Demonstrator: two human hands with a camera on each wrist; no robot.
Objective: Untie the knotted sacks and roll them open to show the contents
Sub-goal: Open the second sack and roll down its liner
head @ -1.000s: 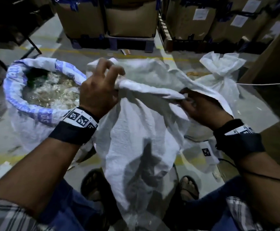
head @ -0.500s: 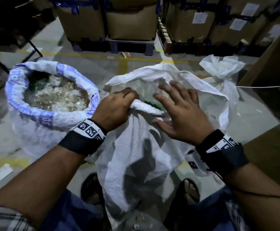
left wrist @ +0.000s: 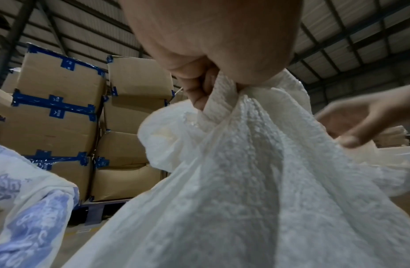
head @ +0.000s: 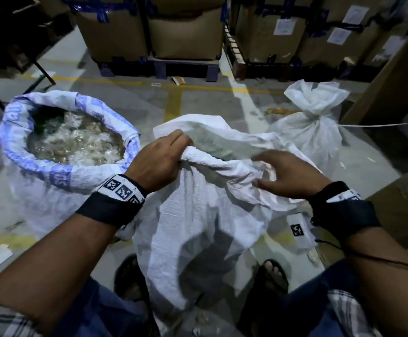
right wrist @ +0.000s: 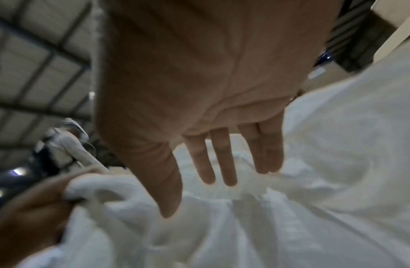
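The left hand (left wrist: 199, 59) fills the top of the view, its curled fingers (left wrist: 196, 90) gripping a bunched fold of the white woven sack (left wrist: 245, 181), whose cloth hangs down and spreads across the lower frame. At the right edge the right hand (left wrist: 364, 119) hovers with straight fingers just above the sack's cloth. Behind stand stacked cardboard boxes (left wrist: 68, 112) with blue tape, and a blue-printed sack (left wrist: 32, 217) shows at lower left.

- The sack (head: 198, 215) was white woven plastic, matt and crinkled.
- The open sack (head: 59, 176) looked alike, with blue print.
- The boxes (head: 183, 32) were matt brown cardboard with glossy blue tape.
- The floor (head: 198, 100) was dull concrete.
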